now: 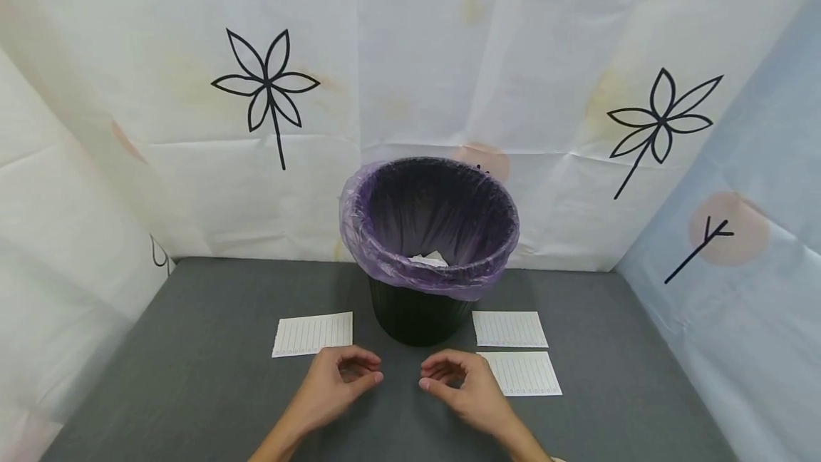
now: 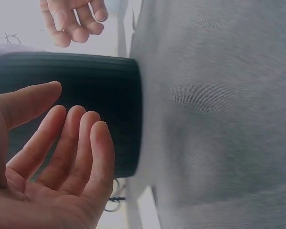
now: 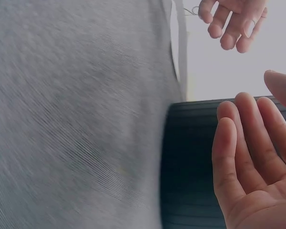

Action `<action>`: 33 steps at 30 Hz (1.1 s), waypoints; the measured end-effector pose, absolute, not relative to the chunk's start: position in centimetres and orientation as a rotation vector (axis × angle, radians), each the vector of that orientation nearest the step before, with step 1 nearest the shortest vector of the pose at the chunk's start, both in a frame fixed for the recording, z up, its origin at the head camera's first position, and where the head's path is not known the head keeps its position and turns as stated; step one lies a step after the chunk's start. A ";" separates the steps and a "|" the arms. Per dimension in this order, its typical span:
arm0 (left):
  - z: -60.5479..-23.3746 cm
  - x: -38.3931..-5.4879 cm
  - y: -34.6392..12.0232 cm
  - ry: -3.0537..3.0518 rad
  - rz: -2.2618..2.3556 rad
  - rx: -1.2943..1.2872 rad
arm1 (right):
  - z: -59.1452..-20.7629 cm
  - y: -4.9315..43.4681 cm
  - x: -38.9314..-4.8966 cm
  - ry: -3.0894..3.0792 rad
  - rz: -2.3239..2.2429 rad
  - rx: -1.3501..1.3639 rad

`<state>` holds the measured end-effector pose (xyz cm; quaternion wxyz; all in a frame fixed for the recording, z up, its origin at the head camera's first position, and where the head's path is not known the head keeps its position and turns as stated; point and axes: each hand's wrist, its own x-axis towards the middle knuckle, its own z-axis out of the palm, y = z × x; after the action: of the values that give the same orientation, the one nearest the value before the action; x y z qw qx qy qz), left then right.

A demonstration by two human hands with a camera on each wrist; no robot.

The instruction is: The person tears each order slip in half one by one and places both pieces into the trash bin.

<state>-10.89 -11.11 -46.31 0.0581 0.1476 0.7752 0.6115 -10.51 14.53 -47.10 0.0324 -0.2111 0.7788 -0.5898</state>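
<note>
My left hand (image 1: 336,383) hovers over the dark table in front of the bin, its fingers loosely bent and holding nothing. Facing it, my right hand (image 1: 465,387) has the same loose curve, also with nothing in it. A gap separates the two hands. Just behind them stands a black bin (image 1: 417,312) lined with a purple plastic bag (image 1: 359,234); white paper pieces (image 1: 431,259) lie inside. Near my left hand is a lined paper sheet (image 1: 313,334). Beside my right hand lie a nearer lined sheet (image 1: 529,374) and a farther one (image 1: 509,329).
The grey table (image 1: 212,376) reaches back to a white cloth backdrop (image 1: 410,55) printed with black flowers. Cloth walls also close in the left and right sides. A thin dark cord (image 1: 159,254) hangs at the back left corner.
</note>
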 end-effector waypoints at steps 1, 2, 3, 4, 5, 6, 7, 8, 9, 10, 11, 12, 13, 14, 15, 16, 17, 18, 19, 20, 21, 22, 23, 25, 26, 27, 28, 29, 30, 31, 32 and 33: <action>-46.6 -10.9 -11.2 2.351 1.860 0.437 | -47.4 14.4 -10.5 2.395 -1.812 -0.640; -46.9 -10.8 -11.3 2.354 1.864 0.428 | -47.6 14.3 -10.6 2.389 -1.813 -0.632; -47.2 -10.9 -11.4 2.358 1.869 0.421 | -47.8 14.1 -10.6 2.384 -1.816 -0.623; -47.4 -10.9 -11.5 2.364 1.871 0.411 | -48.0 13.9 -10.6 2.376 -1.820 -0.616; -47.6 -10.9 -11.6 2.375 1.870 0.400 | -48.2 13.8 -10.6 2.373 -1.822 -0.611; -47.7 -11.0 -11.7 2.385 1.871 0.387 | -48.4 13.6 -10.7 2.368 -1.824 -0.606; -47.9 -11.1 -11.8 2.395 1.874 0.374 | -48.5 13.4 -10.7 2.357 -1.829 -0.595; -48.0 -11.2 -12.0 2.407 1.876 0.362 | -48.7 13.2 -10.7 2.346 -1.833 -0.589; -48.1 -11.3 -12.2 2.421 1.880 0.347 | -48.9 13.0 -10.8 2.339 -1.835 -0.582; -48.3 -11.4 -12.4 2.432 1.883 0.335 | -49.1 12.8 -10.8 2.329 -1.836 -0.577; -48.3 -11.5 -12.7 2.450 1.882 0.321 | -49.3 12.6 -10.8 2.318 -1.839 -0.575; -48.4 -11.6 -12.9 2.460 1.885 0.299 | -49.4 12.3 -10.9 2.308 -1.842 -0.575; -48.4 -11.8 -13.2 2.479 1.883 0.276 | -49.5 12.1 -10.9 2.299 -1.843 -0.578; -48.4 -11.9 -13.5 2.495 1.883 0.249 | -49.6 11.9 -11.0 2.297 -1.842 -0.584; -48.4 -12.1 -13.8 2.514 1.880 0.221 | -49.7 11.6 -11.1 2.297 -1.838 -0.583; -48.4 -12.2 -14.1 2.541 1.871 0.198 | -49.7 11.3 -11.2 2.298 -1.834 -0.585; -48.3 -12.4 -14.5 2.576 1.856 0.161 | -49.7 11.0 -11.4 2.302 -1.827 -0.588; -48.2 -12.6 -14.8 2.614 1.838 0.126 | -49.7 10.8 -11.5 2.311 -1.818 -0.587; -48.2 -12.8 -15.2 2.660 1.815 0.101 | -49.8 10.5 -11.6 2.319 -1.810 -0.586; -48.1 -13.0 -15.6 2.703 1.791 0.076 | -49.8 10.3 -11.7 2.329 -1.800 -0.582; -48.1 -13.2 -16.0 2.745 1.764 0.054 | -49.8 10.1 -11.8 2.336 -1.792 -0.576; -48.1 -13.4 -16.5 2.785 1.742 0.036 | -49.9 9.9 -11.9 2.343 -1.786 -0.574; -48.1 -13.6 -16.9 2.820 1.716 0.009 | -49.9 9.7 -12.0 2.348 -1.781 -0.571; -48.2 -13.9 -17.8 2.884 1.669 -0.019 | -50.0 9.4 -12.2 2.355 -1.773 -0.569; -48.3 -14.1 -18.3 2.910 1.644 -0.042 | -50.0 9.2 -12.4 2.359 -1.769 -0.569; -48.4 -14.2 -18.7 2.930 1.623 -0.061 | -50.1 9.0 -12.5 2.361 -1.767 -0.570; -48.5 -14.4 -19.0 2.948 1.602 -0.076 | -50.1 8.8 -12.6 2.364 -1.764 -0.574; -48.6 -14.5 -19.4 2.959 1.580 -0.099 | -50.2 8.6 -12.8 2.367 -1.759 -0.576; -48.7 -14.6 -19.7 2.966 1.564 -0.118 | -50.2 8.3 -12.9 2.372 -1.754 -0.577; -48.8 -14.7 -19.9 2.969 1.551 -0.136 | -50.2 8.0 -13.0 2.380 -1.748 -0.579; -48.9 -14.8 -20.1 2.969 1.532 -0.156 | -50.3 7.7 -13.2 2.390 -1.741 -0.583; -49.0 -14.8 -20.3 2.965 1.521 -0.165 | -50.3 7.3 -13.4 2.405 -1.728 -0.587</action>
<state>-14.80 -20.31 -49.02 -0.0972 -0.0493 0.8844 0.4538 -13.38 7.32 -50.26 0.0611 -0.1940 0.7951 -0.5713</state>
